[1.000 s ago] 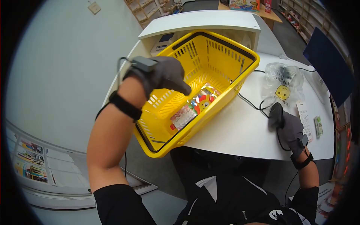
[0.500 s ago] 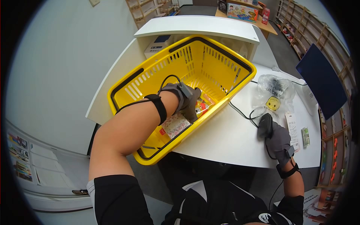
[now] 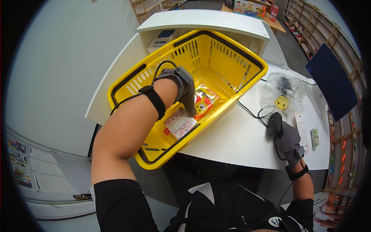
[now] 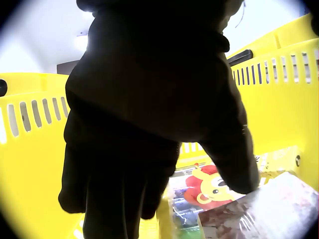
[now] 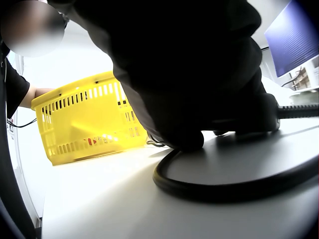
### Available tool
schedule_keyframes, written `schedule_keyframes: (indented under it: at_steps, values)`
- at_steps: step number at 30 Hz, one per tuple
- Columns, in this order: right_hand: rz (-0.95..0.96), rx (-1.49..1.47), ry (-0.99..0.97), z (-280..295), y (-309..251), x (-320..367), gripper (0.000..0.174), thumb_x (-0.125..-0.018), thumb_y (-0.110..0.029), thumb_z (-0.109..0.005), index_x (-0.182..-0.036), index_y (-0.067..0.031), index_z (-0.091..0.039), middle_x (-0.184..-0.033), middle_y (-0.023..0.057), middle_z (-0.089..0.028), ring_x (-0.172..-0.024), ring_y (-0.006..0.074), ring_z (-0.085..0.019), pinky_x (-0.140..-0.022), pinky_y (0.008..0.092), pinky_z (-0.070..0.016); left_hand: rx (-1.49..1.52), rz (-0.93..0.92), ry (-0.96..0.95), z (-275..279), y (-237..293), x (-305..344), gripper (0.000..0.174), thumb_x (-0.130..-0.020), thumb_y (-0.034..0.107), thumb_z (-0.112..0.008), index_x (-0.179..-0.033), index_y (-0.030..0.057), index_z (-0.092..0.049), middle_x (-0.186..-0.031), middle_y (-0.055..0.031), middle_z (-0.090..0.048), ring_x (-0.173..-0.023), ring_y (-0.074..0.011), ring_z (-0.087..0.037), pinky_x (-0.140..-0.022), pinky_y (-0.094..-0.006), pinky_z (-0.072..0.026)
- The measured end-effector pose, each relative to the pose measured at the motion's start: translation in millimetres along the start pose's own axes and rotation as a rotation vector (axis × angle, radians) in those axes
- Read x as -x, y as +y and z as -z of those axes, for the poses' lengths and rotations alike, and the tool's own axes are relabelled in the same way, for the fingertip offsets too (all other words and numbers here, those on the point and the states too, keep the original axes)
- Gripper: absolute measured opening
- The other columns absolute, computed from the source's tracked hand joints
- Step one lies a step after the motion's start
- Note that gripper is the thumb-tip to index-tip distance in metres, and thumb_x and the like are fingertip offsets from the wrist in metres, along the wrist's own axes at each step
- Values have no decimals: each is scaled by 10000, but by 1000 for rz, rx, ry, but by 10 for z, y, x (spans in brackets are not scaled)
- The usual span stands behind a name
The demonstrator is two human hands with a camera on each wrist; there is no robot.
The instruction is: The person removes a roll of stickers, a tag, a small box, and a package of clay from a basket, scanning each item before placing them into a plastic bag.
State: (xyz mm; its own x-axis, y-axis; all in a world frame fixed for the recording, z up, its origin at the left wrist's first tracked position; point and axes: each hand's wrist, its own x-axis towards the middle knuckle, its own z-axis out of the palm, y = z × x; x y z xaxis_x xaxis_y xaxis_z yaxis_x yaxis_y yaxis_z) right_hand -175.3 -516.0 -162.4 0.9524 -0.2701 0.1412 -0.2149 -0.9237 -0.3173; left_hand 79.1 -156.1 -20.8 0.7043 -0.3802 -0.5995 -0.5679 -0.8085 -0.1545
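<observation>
With its fingers extended and nothing grasped, the left hand (image 3: 186, 94) is poised inside the yellow basket (image 3: 217, 63), the lion-print packet (image 3: 201, 107) at its four o'clock, the floral packet (image 3: 181, 123) at six, each best pinched by an edge; a black handheld device (image 3: 274, 124) is gripped by the right hand (image 3: 288, 144).

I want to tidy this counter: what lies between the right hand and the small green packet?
A long white printed strip lies between the right hand and the green packet, in the head view.
</observation>
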Motion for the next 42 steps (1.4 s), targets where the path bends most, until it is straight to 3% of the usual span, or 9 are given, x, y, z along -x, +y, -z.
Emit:
schedule_keyframes:
  at_steps: [7, 15, 19, 22, 25, 27, 32, 40, 42]
  values:
    - [-14, 63, -50, 81, -114, -3, 435, -817, -108, -802, -1251, -108, -771, -1071, 213, -803, -986, 453, -762, -867, 520, -616, 33, -144, -156, -113, 57, 9, 969, -560, 719, -1058, -1289, 112, -860, -1281, -142, -832, -1108, -354, -791, -982, -447, -631]
    - [-38, -15, 8, 45, -106, -11, 371, -808, -90, -800, -1175, -140, -789, -1055, 186, -817, -998, 450, -765, -861, 530, -617, 38, 48, -168, 148, 129, 191, 958, -563, 761, -1037, -1231, 94, -871, -1251, -138, -842, -1094, -363, -795, -994, -413, -622]
    - [-54, -42, -22, 103, -204, -28, 330, -855, -122, -787, -1185, -133, -781, -1044, 171, -816, -970, 429, -772, -859, 510, -614, -51, -160, -25, 188, 130, 366, 894, -577, 726, -1040, -1200, 106, -878, -1187, -130, -855, -1063, -363, -805, -978, -418, -629]
    - [-106, -289, -108, 232, -277, -49, 218, -908, -166, -768, -1123, -139, -794, -1027, 150, -824, -964, 404, -786, -843, 497, -609, -220, -233, 6, -171, 269, 158, 586, -674, 550, -1002, -1086, 148, -898, -1079, -130, -858, -1012, -355, -820, -921, -419, -645]
    - [-155, -202, -62, 194, -143, -26, 145, -933, -230, -772, -1050, -151, -800, -1002, 126, -827, -949, 377, -794, -822, 497, -599, -408, -290, 63, -350, 399, 181, 283, -785, 359, -868, -1000, 178, -900, -1049, -139, -851, -974, -331, -833, -837, -407, -652]
    - [-96, -103, -57, 142, -54, -10, 237, -896, -87, -729, -1120, -145, -784, -995, 120, -832, -930, 338, -806, -831, 448, -613, -549, -347, 75, -513, 397, 52, 241, -799, 327, -826, -979, 183, -897, -1028, -144, -850, -935, -314, -839, -783, -414, -649]
    - [-106, 106, -32, -30, 123, -30, 248, -876, -133, -755, -1123, -135, -773, -1019, 150, -819, -950, 386, -795, -854, 492, -614, -513, -367, 356, -804, 239, -214, 248, -792, 344, -830, -969, 184, -899, -1003, -150, -848, -914, -301, -843, -762, -438, -645]
    - [-139, 73, -76, 19, 86, -33, 299, -863, -146, -767, -1162, -131, -765, -1054, 179, -805, -972, 431, -776, -874, 527, -611, -504, -260, 95, -462, 193, -252, 395, -752, 475, -888, -1006, 173, -907, -1022, -163, -852, -929, -339, -839, -826, -429, -648]
    - [-115, 76, -106, 40, 87, -15, 267, -903, -156, -716, -1156, -70, -717, -1063, 214, -785, -966, 444, -776, -871, 542, -605, -446, -176, 30, -340, 263, -204, 435, -733, 504, -904, -1015, 173, -904, -1026, -174, -848, -933, -361, -833, -850, -426, -646]
